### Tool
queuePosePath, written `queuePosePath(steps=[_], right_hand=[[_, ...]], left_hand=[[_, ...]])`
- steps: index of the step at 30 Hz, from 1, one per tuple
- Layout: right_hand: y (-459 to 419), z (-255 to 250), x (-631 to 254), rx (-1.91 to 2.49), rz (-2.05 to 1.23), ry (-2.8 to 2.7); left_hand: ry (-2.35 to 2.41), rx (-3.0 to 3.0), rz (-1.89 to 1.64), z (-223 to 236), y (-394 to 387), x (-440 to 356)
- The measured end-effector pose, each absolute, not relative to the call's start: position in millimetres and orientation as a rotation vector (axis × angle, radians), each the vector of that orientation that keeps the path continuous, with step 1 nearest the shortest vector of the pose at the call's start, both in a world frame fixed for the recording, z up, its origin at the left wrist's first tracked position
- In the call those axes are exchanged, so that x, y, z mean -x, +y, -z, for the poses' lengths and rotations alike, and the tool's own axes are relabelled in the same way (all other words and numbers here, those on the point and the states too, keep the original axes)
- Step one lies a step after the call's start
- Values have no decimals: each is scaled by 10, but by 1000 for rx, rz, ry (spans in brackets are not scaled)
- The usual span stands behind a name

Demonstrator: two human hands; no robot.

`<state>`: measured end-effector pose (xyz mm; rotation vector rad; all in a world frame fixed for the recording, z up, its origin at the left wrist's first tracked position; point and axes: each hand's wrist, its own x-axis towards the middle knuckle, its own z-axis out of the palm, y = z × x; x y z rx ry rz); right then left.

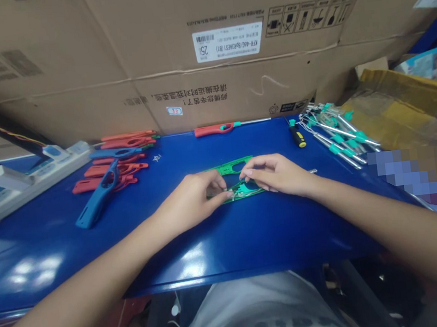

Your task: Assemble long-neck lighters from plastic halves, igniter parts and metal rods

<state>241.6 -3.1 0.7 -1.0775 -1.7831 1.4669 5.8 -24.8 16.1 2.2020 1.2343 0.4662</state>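
Two green lighter casing halves lie on the blue table in front of me: the upper green casing half (pixel 226 169) and, nearer me, the lower green casing half (pixel 251 193), which has a teal trigger piece (pixel 241 188) and a pale wire inside. My left hand (pixel 197 199) is closed at the left end of the lower half, thumb and fingertips gripping it. Above the right part of that half, my right hand (pixel 276 175) pinches with thumb and forefinger; what sits between them is too small to make out. A metal tube tip (pixel 313 171) shows beyond the right wrist.
Red and blue casings (pixel 100 194) are piled at left, beside a white power strip (pixel 33 183). A red lighter (pixel 215 129) lies at the back by a cardboard sheet (pixel 166 33). At right are a screwdriver (pixel 298 137), several metal lighter tubes (pixel 341 137) and a taped box (pixel 404 113).
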Motion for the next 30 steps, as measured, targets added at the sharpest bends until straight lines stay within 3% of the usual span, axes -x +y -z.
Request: queuePosePath(steps=[13, 30], right_hand=[[-43, -14, -2420, 1096, -1450, -1786], [-37, 14, -2408, 1095, -1402, -1840]], left_hand=[[1273, -2601, -348, -134, -258, -62], [1222, -2409, -283, -224, -211, 45]])
